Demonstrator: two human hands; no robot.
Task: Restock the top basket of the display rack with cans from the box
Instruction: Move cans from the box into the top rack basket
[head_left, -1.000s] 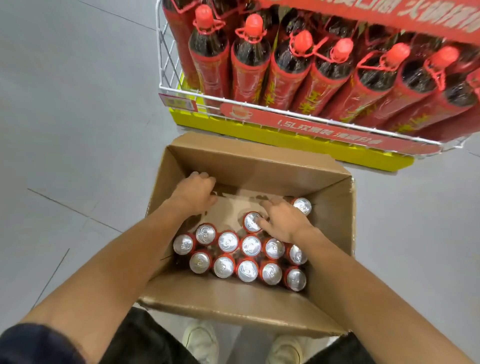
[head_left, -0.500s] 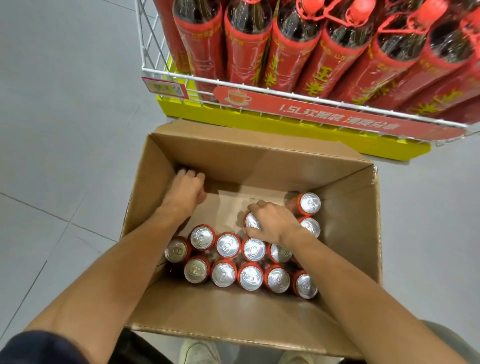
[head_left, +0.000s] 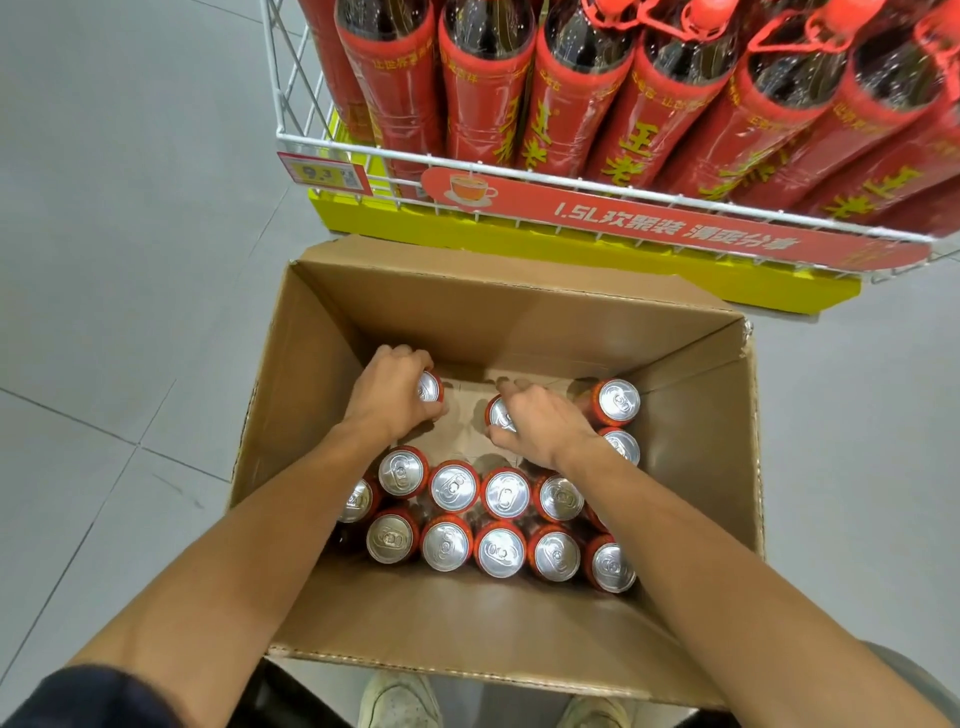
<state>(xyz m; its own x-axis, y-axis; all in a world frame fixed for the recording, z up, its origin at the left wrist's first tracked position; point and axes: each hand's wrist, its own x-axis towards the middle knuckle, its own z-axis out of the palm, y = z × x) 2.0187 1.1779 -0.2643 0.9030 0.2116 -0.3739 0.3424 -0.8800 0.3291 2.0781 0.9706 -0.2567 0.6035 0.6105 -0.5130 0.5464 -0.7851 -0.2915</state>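
left hand (head_left: 390, 397): reaches down into the far left part of the box (head_left: 519, 317), palm down, with fingers and thumb curled round the top of the left can (head_left: 430, 387); the forearm runs in from the lower left
left can: upright, silver lid half covered by the knuckles, standing apart from the other cans near the box's left wall
right hand (head_left: 543, 426): palm down in the middle of the box, fingers bent over the far side of the right can (head_left: 500, 414) and thumb on its near side, gripping it; the wrist is bent and the forearm comes in from the lower right
right can: upright under the hand, only part of its lid showing
packed cans (head_left: 501, 522): two rows standing upright along the near side of the box, lids up, touching one another
side cans (head_left: 617, 402): two by the right wall, the nearer one partly hidden behind the right wrist
wire basket (head_left: 332, 148): white, beyond the box, filled with red-labelled bottles (head_left: 483, 98); a price tag (head_left: 323, 174) and a red sign strip (head_left: 675, 228) hang on its front rail
floor (head_left: 130, 234): grey tiles
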